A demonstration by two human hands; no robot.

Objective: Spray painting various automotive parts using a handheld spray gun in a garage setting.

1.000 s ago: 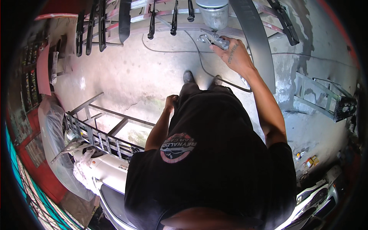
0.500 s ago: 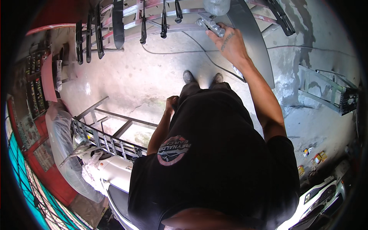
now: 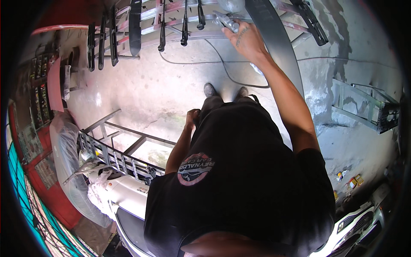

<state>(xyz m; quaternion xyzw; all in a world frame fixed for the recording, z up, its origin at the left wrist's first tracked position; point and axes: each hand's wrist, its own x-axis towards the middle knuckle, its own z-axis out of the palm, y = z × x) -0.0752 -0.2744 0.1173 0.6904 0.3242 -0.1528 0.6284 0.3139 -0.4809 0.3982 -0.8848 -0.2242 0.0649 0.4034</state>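
My right hand (image 3: 247, 40) is wrapped around a silver spray gun (image 3: 226, 21), whose pale cup (image 3: 232, 5) is partly cut off by the upper edge. Just right of the hand stretches a long, curved dark grey panel (image 3: 282, 51). Several black wiper arms (image 3: 184, 32) and dark strips (image 3: 135, 30) hang to the left of the gun. Beside my left thigh, my left hand (image 3: 192, 115) is curled closed; whether it holds anything is hidden.
Pink-and-white rack bars (image 3: 171, 20) span the top. A dark hose (image 3: 242, 85) loops over the concrete floor (image 3: 141, 81). Metal frames stand at left (image 3: 141, 141) and right (image 3: 364, 103). A white vehicle part (image 3: 128, 192) and plastic-covered piece (image 3: 68, 158) lie lower left.
My right hand has swung left with the spray gun toward the hanging wiper arms. The hose's loop has shifted with it. My left hand stays by my thigh.
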